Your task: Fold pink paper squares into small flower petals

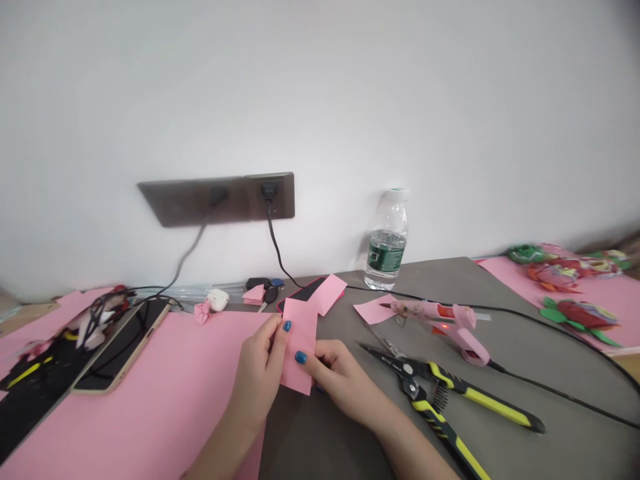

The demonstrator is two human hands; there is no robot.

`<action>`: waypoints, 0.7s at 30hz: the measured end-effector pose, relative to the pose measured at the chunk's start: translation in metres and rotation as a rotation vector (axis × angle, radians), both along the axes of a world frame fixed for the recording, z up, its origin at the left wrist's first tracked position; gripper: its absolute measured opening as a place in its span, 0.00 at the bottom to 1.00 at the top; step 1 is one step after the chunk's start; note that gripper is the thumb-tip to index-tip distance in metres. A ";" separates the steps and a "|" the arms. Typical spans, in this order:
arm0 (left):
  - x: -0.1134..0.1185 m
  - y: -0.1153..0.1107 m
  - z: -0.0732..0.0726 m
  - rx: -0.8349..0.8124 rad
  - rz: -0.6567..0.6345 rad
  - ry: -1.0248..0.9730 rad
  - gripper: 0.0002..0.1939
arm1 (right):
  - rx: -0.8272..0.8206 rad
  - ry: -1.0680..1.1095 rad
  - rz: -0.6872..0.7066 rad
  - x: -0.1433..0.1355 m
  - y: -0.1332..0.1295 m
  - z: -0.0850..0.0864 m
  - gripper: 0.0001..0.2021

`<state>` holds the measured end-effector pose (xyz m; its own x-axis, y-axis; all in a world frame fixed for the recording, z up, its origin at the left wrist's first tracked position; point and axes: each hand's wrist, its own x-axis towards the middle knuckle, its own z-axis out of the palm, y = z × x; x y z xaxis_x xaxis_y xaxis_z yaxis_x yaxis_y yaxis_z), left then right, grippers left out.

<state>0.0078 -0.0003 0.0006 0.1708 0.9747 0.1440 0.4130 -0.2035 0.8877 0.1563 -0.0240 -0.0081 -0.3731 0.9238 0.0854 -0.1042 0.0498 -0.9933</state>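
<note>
Both hands hold one pink paper strip (pixel 300 333) upright in front of me. My left hand (pixel 263 363) pinches its left edge between thumb and fingers. On its lower right side, my right hand (pixel 335 373) grips the strip with the thumb in front and the fingers partly hidden behind. Another pink piece (pixel 330 295) lies behind the strip on a dark phone with a red edge (pixel 307 291). To the right, a small pink paper (pixel 373 310) rests near the nozzle of a pink glue gun (pixel 445 320). A large pink sheet (pixel 175 387) spreads under and beside my left forearm.
Pliers with yellow-black handles (pixel 430 387) lie right of my right hand. A water bottle (pixel 387 243) stands by the wall. A phone (pixel 125 347) and cables are at left. Paper flowers (pixel 585 313) lie at far right. The glue gun's cord (pixel 540 393) crosses the grey table (pixel 320 447).
</note>
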 end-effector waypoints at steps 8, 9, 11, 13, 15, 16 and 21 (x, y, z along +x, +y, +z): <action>0.004 -0.004 0.004 -0.014 0.022 -0.022 0.17 | 0.072 -0.220 0.105 0.002 -0.006 0.009 0.12; 0.004 -0.005 0.005 -0.014 0.022 -0.021 0.17 | 0.058 -0.240 0.123 0.003 -0.006 0.010 0.15; 0.004 -0.006 0.006 -0.006 0.017 -0.013 0.17 | 0.007 -0.259 0.157 0.004 -0.006 0.010 0.23; 0.004 -0.007 0.006 0.015 0.026 -0.003 0.16 | -0.036 -0.231 0.195 0.005 -0.006 0.010 0.28; 0.004 -0.008 0.007 0.042 0.048 0.008 0.16 | -0.035 -0.185 0.232 0.007 -0.006 0.011 0.32; 0.004 -0.008 0.008 0.050 0.056 0.012 0.16 | -0.021 -0.167 0.242 0.008 -0.006 0.011 0.33; 0.005 -0.010 0.009 -0.026 -0.008 0.013 0.17 | 0.009 -0.135 0.182 0.008 -0.005 0.013 0.26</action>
